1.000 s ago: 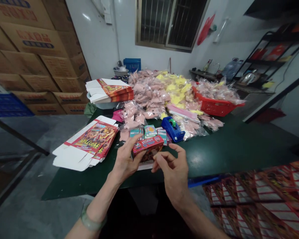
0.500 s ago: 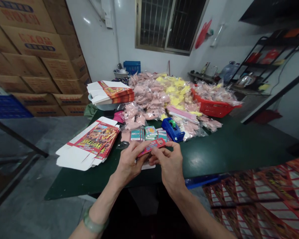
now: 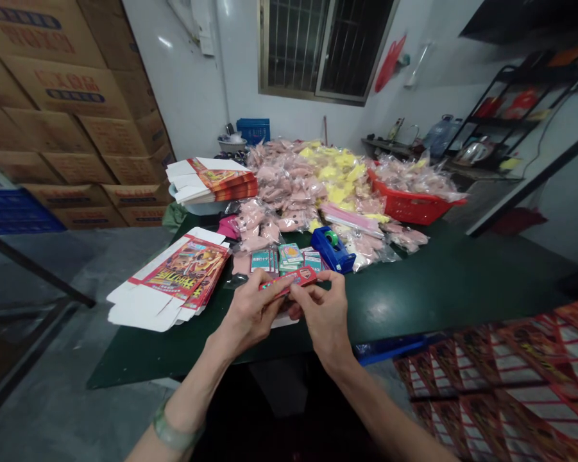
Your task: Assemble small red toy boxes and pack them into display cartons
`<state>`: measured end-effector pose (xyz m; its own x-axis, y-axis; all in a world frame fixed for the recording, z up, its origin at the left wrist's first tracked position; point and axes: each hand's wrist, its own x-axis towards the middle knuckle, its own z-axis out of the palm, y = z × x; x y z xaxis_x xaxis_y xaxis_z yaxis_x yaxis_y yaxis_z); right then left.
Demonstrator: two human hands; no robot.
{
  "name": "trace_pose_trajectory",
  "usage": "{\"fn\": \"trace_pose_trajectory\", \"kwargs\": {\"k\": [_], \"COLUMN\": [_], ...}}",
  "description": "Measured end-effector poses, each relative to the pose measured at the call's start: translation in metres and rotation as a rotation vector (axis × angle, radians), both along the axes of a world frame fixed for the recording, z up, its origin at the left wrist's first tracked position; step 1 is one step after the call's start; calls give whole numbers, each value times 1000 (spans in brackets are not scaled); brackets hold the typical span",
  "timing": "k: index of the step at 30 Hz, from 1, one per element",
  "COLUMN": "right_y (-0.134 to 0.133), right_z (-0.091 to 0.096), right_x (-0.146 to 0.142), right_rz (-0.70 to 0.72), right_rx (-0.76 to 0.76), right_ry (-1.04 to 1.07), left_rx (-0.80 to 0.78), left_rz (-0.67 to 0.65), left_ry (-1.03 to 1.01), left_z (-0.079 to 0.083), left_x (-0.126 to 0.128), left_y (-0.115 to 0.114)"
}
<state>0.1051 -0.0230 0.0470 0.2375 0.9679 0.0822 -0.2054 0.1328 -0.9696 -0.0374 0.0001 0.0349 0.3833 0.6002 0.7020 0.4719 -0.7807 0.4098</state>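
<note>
In a room with cartons stacked at far left, a green table bears a far heap of bagged plush toys, with a blue tape dispenser nearer. Left hand and right hand, equally near, pinch opposite ends of a red box lying just beyond their palms, its long axis running near-left to far-right; whether it touches the tabletop, I cannot tell.

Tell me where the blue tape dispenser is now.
In the head view, the blue tape dispenser stands just right of centre, between the cards and bagged toys.
</note>
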Motion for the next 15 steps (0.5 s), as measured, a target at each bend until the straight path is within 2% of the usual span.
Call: {"fn": "trace_pose_trajectory", "kwargs": {"k": [4,7,11,13,15], "right_y": [-1,2,7,6,2], "right_z": [0,-8,-42,-62,-76], "right_x": [0,-1,1,5,14], "right_rz": [-1,-30,12,62,51], "right_rx": [-17,-75,-114,-172,-211], "right_ry": [-41,-63,-24,-64,-123], "left_rx": [-75,-14,44,7,-76], "left_rz": [-25,46,188,182,167], "left_ry": [-75,-191,-314,-293,-260], "left_z": [6,1,-4,-3,-3], "left_x": [3,12,24,20,7], "left_y": [-4,-3,7,11,12]}}
